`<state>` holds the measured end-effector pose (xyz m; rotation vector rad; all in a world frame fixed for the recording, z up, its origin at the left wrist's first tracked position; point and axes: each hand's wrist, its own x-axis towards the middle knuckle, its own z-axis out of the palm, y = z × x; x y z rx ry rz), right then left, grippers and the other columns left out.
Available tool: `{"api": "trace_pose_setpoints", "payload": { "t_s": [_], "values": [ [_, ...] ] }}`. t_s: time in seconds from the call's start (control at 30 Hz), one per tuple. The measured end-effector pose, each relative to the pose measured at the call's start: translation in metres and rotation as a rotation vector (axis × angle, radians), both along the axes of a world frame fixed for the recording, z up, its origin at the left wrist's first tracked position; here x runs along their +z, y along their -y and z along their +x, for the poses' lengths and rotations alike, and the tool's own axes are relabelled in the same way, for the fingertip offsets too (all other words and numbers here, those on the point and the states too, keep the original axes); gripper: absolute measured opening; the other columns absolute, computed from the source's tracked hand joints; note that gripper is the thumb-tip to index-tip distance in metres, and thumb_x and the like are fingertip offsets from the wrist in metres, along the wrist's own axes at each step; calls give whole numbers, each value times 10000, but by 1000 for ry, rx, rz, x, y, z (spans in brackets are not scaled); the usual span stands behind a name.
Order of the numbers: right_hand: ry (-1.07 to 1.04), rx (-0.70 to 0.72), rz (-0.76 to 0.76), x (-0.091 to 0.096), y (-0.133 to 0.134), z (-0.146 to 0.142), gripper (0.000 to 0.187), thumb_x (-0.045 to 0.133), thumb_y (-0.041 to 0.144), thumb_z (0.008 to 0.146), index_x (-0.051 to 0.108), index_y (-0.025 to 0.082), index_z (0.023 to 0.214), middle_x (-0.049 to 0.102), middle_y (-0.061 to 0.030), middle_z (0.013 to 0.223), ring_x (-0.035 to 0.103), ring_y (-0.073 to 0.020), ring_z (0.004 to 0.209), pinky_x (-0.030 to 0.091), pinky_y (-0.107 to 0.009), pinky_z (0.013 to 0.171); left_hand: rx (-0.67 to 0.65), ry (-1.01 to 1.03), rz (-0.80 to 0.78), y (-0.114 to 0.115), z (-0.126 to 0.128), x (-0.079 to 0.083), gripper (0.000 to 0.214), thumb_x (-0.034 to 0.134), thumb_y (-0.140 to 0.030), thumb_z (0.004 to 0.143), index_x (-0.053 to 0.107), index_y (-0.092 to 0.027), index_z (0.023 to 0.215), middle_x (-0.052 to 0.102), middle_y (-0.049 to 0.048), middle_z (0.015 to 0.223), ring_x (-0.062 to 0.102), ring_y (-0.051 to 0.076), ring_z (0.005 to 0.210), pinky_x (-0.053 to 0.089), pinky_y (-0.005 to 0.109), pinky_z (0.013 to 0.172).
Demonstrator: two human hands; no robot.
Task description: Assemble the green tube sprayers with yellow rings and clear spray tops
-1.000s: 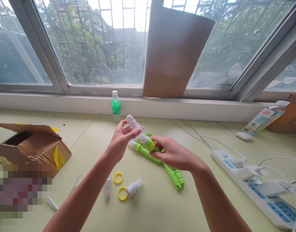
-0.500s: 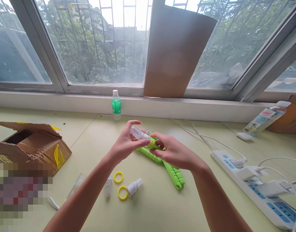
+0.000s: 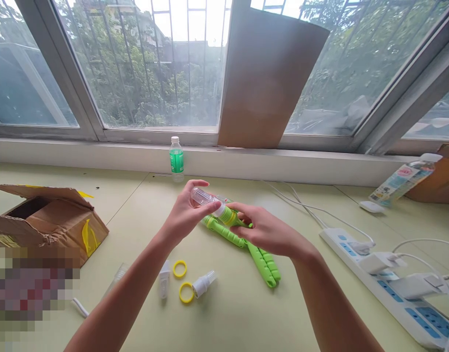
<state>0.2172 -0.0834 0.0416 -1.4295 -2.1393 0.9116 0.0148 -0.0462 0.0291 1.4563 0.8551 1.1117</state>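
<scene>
Held in my left hand (image 3: pixel 182 212) is a clear ribbed plastic tube (image 3: pixel 202 196) with a white collar at its lower end. My right hand (image 3: pixel 264 227) grips a green threaded handle (image 3: pixel 229 216) with a yellow ring on it. The tube's collar meets the threaded end; whether it is fully separate I cannot tell. Beneath my hands lie green segmented pieces (image 3: pixel 264 266), partly covered. Nearer me are one yellow ring (image 3: pixel 179 261), a second yellow ring (image 3: pixel 186 301), a white piece with a clear tip (image 3: pixel 201 285) and a similar white piece (image 3: pixel 164 281).
An open cardboard box (image 3: pixel 68 225) sits at the left. A clear plastic container (image 3: pixel 118 277) is partly behind my left forearm. A green-labelled bottle (image 3: pixel 176 160) stands by the window ledge. On the right are a power strip (image 3: pixel 386 288) with cables and a tilted bottle (image 3: pixel 402 181).
My left hand has shifted slightly left with the clear tube. More of the green threads now shows between tube and right hand. My right hand stays almost in place.
</scene>
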Motion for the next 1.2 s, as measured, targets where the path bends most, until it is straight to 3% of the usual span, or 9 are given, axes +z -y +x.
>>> {"api": "trace_pose_setpoints", "payload": {
  "t_s": [0.4, 0.7, 0.83, 1.03, 1.2],
  "values": [
    [-7, 8, -7, 4, 2, -2, 562, 521, 248, 883, 405, 370, 1419, 634, 25, 797, 503, -130, 629, 392, -228, 561, 51, -5, 25, -3, -8, 4, 538, 754, -402, 740, 476, -222, 1164, 685, 27, 891, 664, 175, 830, 501, 297, 776],
    [9, 29, -26, 4, 1, -2, 548, 522, 251, 876, 431, 322, 1412, 653, 1, 819, 517, -140, 622, 401, -241, 565, 59, -17, 23, -4, -9, 5, 558, 755, -415, 732, 476, -225, 1176, 690, 38, 918, 657, 189, 842, 499, 321, 791],
    [-37, 22, -11, 3, 1, -3, 448, 529, 270, 879, 488, 289, 1325, 660, -7, 835, 540, -152, 669, 408, -243, 584, 48, -26, 11, -4, -9, 4, 563, 746, -429, 737, 475, -218, 1184, 678, 39, 906, 652, 187, 846, 494, 312, 781],
    [-100, -24, -25, 3, 1, -5, 196, 565, 294, 864, 536, 232, 1047, 651, 7, 775, 498, -132, 618, 371, -230, 536, 7, -57, -6, 0, -4, 3, 548, 703, -487, 765, 487, -211, 1187, 661, 33, 867, 642, 176, 819, 503, 312, 780],
    [-106, -62, -23, 2, 1, -4, 183, 595, 336, 847, 515, 223, 967, 659, 6, 755, 456, -115, 558, 321, -220, 483, -25, -107, 4, -1, -2, 2, 491, 590, -570, 821, 560, -188, 1128, 651, 56, 902, 640, 180, 834, 540, 312, 760]
  ]
}}
